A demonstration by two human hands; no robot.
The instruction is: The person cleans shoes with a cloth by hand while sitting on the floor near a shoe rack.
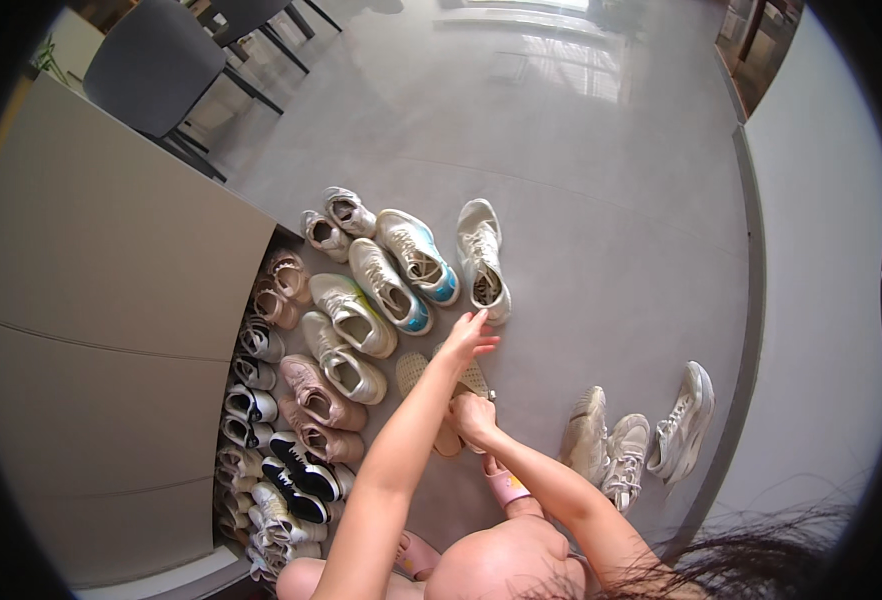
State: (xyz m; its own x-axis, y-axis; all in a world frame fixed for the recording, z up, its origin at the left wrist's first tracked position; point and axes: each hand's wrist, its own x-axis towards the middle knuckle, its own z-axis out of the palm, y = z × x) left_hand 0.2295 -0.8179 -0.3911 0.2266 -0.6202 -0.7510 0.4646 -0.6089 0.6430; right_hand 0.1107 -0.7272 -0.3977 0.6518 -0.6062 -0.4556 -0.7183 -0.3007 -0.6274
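Observation:
My left hand (471, 341) reaches forward with its fingers apart, and a fingertip meets the heel of a white lace-up sneaker (478, 244). That sneaker stands on the floor, toe pointing away from me. Closer in, my right hand (473, 418) is curled over a beige perforated slip-on shoe (475, 381), which has a small shiny ornament at its side. My hand and left forearm cover part of it. Its mate, another beige slip-on shoe (412, 372), lies just left, partly behind my left forearm. White sneakers with blue heels (417, 255) stand left of the single white sneaker.
Rows of shoes, including pink sneakers (322, 394) and black sneakers (302, 480), line the grey cabinet (111, 300) at left. Several worn white sneakers (627, 454) stand at right near the white wall (816, 285). A dark chair (156, 67) is beyond the cabinet.

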